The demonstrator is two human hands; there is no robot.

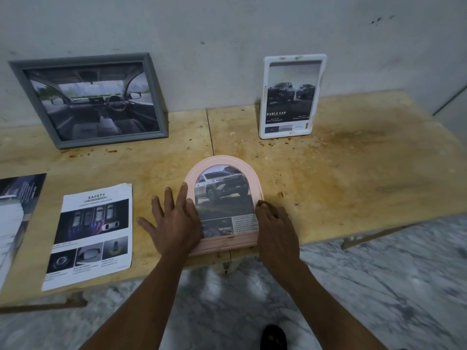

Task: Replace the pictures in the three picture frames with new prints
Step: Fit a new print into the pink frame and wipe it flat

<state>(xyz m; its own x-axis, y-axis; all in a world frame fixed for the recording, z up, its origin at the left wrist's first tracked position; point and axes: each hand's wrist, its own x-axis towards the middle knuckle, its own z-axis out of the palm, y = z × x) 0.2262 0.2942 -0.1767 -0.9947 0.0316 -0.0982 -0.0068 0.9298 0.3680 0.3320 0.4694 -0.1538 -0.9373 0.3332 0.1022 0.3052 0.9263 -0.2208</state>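
A pink arched picture frame [222, 245] lies face up at the table's near edge, showing a print of a pickup truck. My left hand [171, 223] rests flat on the table with its fingers against the frame's left side. My right hand [275, 228] curls over the frame's right edge. A grey frame [156, 97] with a car-interior picture leans on the wall at the back left. A white frame [264, 97] with a picture of two cars stands against the wall at the back right.
A loose "Safety" print [93, 233] lies on the stained wooden table [353, 173] to the left. Another sheet [15, 210] lies at the far left edge. Marble floor lies below, with a dark shoe [274, 337] near the bottom.
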